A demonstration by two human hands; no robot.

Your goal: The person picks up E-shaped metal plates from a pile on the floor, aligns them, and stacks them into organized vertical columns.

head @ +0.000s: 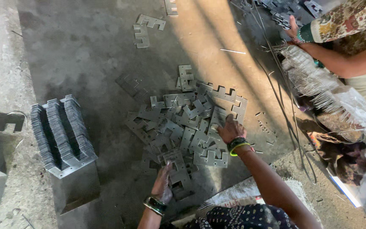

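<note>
Head view: loose pile of E-shaped steel laminations [183, 127] lay on the concrete floor [85, 55]. Right hand [230, 129] rested palm-down on the pile's right side, fingers spread flat over the plates, gripping none. Left hand [162, 185] sat at the pile's near edge, fingers curled on one lamination [178, 169]. Neat stacked bundle of laminations [62, 131] stood well left of the pile on a metal block [75, 188]. Another person's hand [293, 27] was far right of the pile, at a second heap [282, 12]
</note>
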